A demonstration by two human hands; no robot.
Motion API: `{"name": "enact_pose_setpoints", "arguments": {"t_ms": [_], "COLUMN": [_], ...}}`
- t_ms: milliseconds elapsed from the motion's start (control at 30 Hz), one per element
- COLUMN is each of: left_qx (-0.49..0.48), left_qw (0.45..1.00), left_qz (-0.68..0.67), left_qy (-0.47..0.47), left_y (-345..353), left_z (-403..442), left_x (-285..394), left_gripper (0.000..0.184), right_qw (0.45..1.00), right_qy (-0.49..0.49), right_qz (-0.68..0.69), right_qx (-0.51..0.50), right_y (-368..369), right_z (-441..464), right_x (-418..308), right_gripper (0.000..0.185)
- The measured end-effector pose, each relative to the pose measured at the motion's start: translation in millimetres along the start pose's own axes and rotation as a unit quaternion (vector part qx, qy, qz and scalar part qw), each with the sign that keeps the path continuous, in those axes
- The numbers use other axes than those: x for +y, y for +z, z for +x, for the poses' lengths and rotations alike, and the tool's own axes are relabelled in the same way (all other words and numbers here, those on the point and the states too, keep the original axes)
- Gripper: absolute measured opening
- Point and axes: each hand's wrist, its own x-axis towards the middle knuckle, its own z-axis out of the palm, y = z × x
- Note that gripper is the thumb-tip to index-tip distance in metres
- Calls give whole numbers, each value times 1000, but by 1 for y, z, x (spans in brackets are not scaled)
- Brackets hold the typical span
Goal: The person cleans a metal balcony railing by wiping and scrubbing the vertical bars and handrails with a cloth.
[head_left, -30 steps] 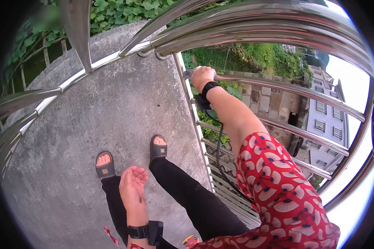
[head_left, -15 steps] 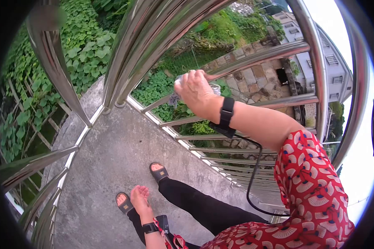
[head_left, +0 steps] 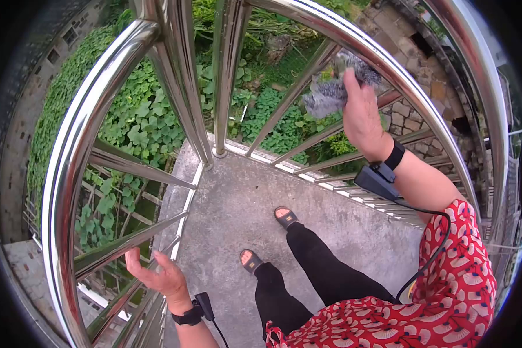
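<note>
My right hand (head_left: pixel 365 122) is at the bars on the right side of the railing, just below its curved top rail. A fluffy grey cloth (head_left: pixel 329 97) is held in it and hangs out on both sides of the fingers, which partly hide it. My left hand (head_left: pixel 159 278) is at the lower left, beside the slanting bars (head_left: pixel 127 238) of the other railing side. Its fingers are spread and slightly bent, with nothing in them; whether a fingertip touches a bar I cannot tell.
Shiny metal railings (head_left: pixel 66 168) meet at a corner post (head_left: pixel 177 75). A concrete floor (head_left: pixel 226 203) lies under my sandalled feet (head_left: pixel 285 216). Far below, beyond the bars, are leafy vines (head_left: pixel 139 110) and stone paving (head_left: pixel 408 116). A black cable (head_left: pixel 440 255) hangs by my right arm.
My view has swung left. My right hand has shifted along the railing with the cloth, which now shows more. My left hand has risen from beside my legs to the left railing, fingers spread.
</note>
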Motion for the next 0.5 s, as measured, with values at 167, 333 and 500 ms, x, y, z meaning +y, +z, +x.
{"name": "enact_pose_setpoints", "arguments": {"t_ms": [167,333,500], "left_qx": [-33,-51,-21], "left_qw": [998,964,904], "left_qz": [-41,-247,-403], "left_qy": [23,-83,-143], "left_y": [-48,-25,-12], "left_z": [47,93,103], "left_x": [13,16,22], "left_gripper": [57,35,36], "right_qw": [975,977,957], "right_qy": [-7,-81,242], "right_qz": [143,21,150], "right_qx": [167,194,-46], "right_y": [62,134,259], "right_z": [21,-17,-105], "right_x": [-4,31,106], "right_gripper": [35,30,51]}}
